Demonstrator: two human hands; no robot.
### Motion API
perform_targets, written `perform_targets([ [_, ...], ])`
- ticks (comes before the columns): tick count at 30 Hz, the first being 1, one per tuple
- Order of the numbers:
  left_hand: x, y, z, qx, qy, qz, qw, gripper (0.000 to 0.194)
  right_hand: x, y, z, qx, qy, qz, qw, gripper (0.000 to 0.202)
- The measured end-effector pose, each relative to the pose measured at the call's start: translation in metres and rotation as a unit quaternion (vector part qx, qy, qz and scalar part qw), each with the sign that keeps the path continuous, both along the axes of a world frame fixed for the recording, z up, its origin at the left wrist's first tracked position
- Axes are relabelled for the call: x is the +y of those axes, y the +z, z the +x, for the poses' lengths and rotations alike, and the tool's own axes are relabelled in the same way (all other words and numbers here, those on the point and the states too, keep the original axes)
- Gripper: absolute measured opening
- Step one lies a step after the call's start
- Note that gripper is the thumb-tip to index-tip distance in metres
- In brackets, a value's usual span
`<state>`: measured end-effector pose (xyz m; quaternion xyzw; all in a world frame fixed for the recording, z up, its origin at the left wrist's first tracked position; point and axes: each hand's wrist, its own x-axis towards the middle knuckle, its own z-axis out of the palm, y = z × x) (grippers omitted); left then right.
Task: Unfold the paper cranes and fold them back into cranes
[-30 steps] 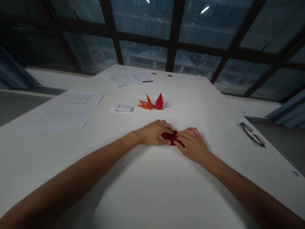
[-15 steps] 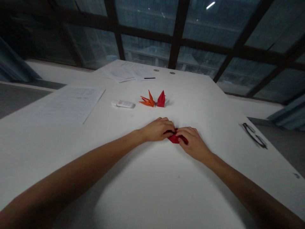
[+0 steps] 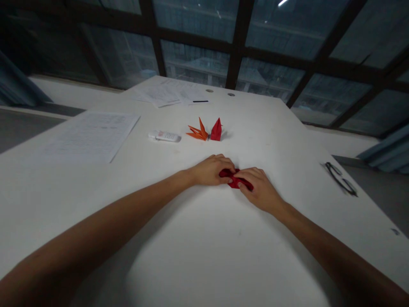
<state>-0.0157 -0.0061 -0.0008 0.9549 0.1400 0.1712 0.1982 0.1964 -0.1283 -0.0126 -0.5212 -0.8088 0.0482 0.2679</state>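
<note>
Both hands hold a small folded red paper (image 3: 235,181) low over the white table (image 3: 198,238). My left hand (image 3: 213,170) has its fingers closed on the paper's left part. The right part is pinched between the thumb and fingers of my right hand (image 3: 259,188). The fingers cover much of the paper, so its full shape is hidden. Beyond the hands stand an orange folded paper figure (image 3: 200,131) with pointed tips and a red folded paper figure (image 3: 216,130), side by side.
A white tube-like item (image 3: 165,136) lies left of the figures. Printed sheets (image 3: 92,134) cover the left side, with more papers (image 3: 169,93) and a dark pen (image 3: 200,101) at the back. Black-framed glasses (image 3: 341,179) rest near the right edge, and windows stand behind.
More of the red paper shows between my hands, mainly by the left fingers. The left thumb has shifted slightly on it. The whole view has tilted a little.
</note>
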Motion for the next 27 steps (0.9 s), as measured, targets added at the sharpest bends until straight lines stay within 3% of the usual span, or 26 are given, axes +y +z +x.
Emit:
perform_targets([
  [6,0.0015,-0.0010,0.0016,-0.013,-0.006,-0.005,1.000,0.023,-0.0025,0.0021,0.0009,-0.010,0.005,0.035,0.999,0.045],
  [12,0.0013,-0.0013,0.0012,-0.013,-0.007,-0.006,1.000,0.024,0.0002,-0.0019,0.0041,-0.045,0.024,0.058,0.997,0.029],
  [19,0.0020,-0.0027,0.0025,-0.018,-0.006,-0.006,1.000,0.024,-0.0023,0.0031,0.0014,-0.114,0.011,0.050,0.992,0.029],
  [27,0.0024,-0.0028,0.0009,-0.004,0.000,0.000,1.000,0.027,0.0000,0.0000,0.0048,-0.074,0.006,0.085,0.994,0.024],
])
